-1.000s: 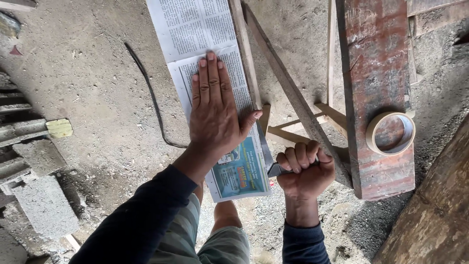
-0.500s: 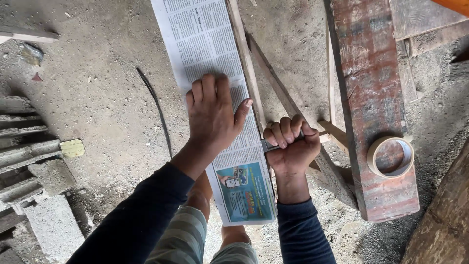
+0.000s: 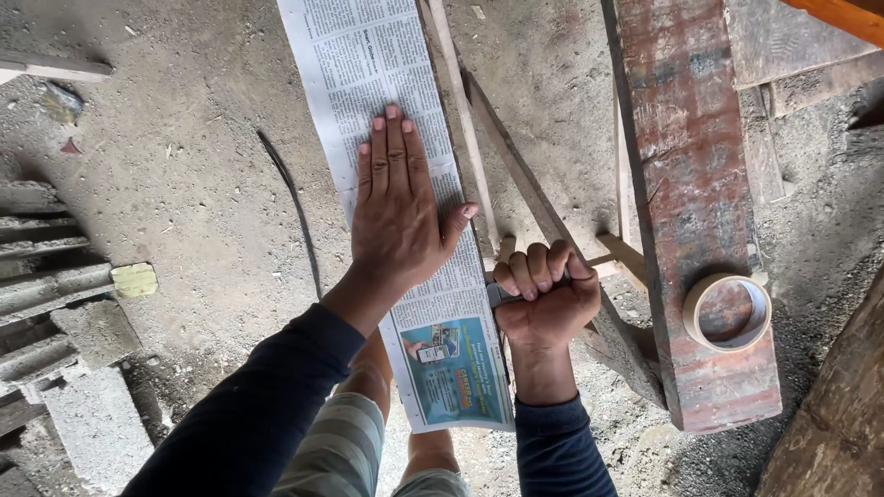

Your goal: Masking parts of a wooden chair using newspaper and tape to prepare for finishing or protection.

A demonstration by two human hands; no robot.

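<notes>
On the dusty floor, a folded newspaper [image 3: 405,184] runs twelve to six; left hand [image 3: 398,207] presses flat, fingers spread, while right hand [image 3: 543,299], at its three o'clock edge, fists a small blade [image 3: 497,294].

Dusty workshop floor below me, in daylight.
I look down on a gritty concrete floor [image 3: 184,184] with a thin dark wire [image 3: 296,213] lying on it. Grey concrete blocks [image 3: 64,350] sit at my left, a worn reddish plank [image 3: 686,166] runs at my right, thin wooden slats [image 3: 543,207] beside it.
</notes>
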